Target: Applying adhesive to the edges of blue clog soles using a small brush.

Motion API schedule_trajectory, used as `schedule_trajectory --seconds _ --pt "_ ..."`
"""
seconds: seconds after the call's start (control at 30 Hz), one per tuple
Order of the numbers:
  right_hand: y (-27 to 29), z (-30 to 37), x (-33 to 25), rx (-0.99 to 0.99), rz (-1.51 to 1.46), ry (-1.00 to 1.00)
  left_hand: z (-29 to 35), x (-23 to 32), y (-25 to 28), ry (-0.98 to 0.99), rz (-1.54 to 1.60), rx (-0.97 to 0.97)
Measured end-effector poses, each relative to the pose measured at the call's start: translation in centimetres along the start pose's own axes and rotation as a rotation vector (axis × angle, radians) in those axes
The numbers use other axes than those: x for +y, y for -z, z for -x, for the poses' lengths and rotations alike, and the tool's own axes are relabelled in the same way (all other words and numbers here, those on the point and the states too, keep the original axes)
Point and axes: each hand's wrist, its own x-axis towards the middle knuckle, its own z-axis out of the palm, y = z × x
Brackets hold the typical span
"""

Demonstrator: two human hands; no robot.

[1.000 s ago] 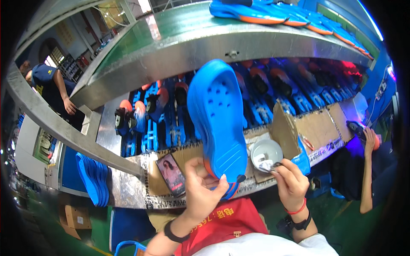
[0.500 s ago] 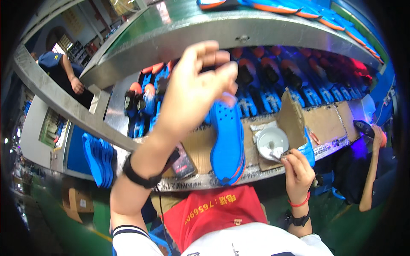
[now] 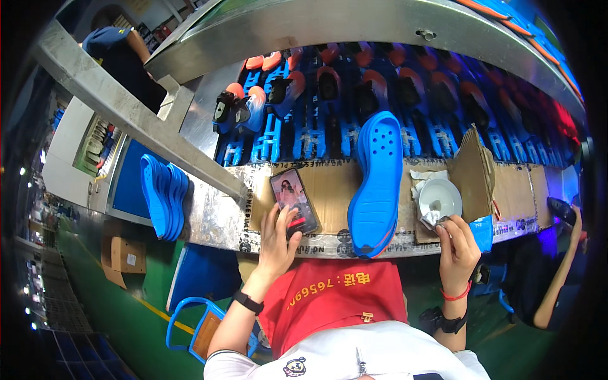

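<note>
A blue foam shoe sole point(image 3: 378, 183) with small holes lies lengthwise on the cardboard-covered bench edge point(image 3: 329, 183), with no hand on it. My left hand point(image 3: 277, 237) rests on a smartphone point(image 3: 293, 201) with a lit screen, left of the sole. My right hand point(image 3: 457, 247) pinches a small grey rag point(image 3: 434, 218) beside a shallow white dish point(image 3: 440, 196).
Behind the bench a conveyor carries rows of shoe lasts on blue holders point(image 3: 354, 101). A stack of blue soles point(image 3: 161, 196) stands at the left. A folded cardboard screen point(image 3: 472, 171) stands right of the dish. One person works at the upper left point(image 3: 120, 54), another at the right point(image 3: 563, 253).
My left hand let go of the blue sole, which now lies flat on the bench, and came down onto the phone. My right hand stays by the dish.
</note>
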Motion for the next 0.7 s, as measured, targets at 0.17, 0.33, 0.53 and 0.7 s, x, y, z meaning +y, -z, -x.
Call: schedule_trajectory --seconds 0.17,0.33,0.53,0.7 --pt "0.0 0.1 0.3 -0.010 0.026 -0.002 -3.7 -0.2 0.5 0.120 0.047 0.201" --pt "-0.3 -0.1 1.0 -0.006 0.050 -0.004 -5.5 7.8 0.3 0.078 0.349 0.059" --pt "-0.7 -0.3 1.3 -0.022 0.070 0.012 -6.6 10.5 -2.0 0.161 0.195 -0.055" --pt "-0.5 -0.2 1.9 -0.024 0.122 0.003 -7.2 11.4 -2.6 0.138 0.079 0.013"
